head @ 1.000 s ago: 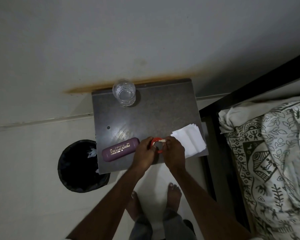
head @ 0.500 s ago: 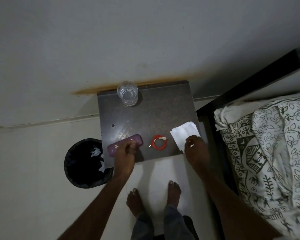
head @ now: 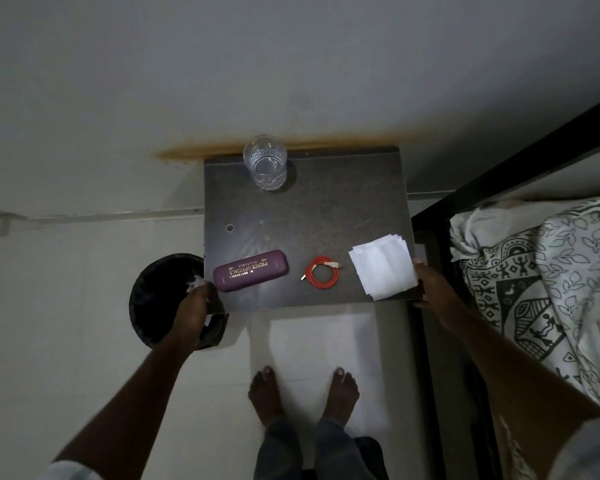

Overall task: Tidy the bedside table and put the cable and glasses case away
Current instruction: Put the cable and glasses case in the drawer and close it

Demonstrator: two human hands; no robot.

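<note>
A dark bedside table (head: 326, 220) stands against the wall. Near its front edge lie a purple glasses case (head: 250, 270) with gold lettering and, to its right, a coiled red cable (head: 322, 272). Neither is touched. My left hand (head: 196, 308) covers the table's front left corner, fingers curled at the edge just left of the case. My right hand (head: 432, 289) holds the front right corner, thumb on top beside a stack of white tissues (head: 381, 268).
A clear glass (head: 265, 162) stands at the table's back edge. A black bin (head: 156, 292) with white scraps sits on the floor to the left, partly under my left hand. A black-framed bed (head: 499, 161) with patterned bedding (head: 551, 271) is close on the right.
Both hands let go of the coiled cable on the table. The left hand passed over the case to the left corner; the right hand moved to the right corner.
</note>
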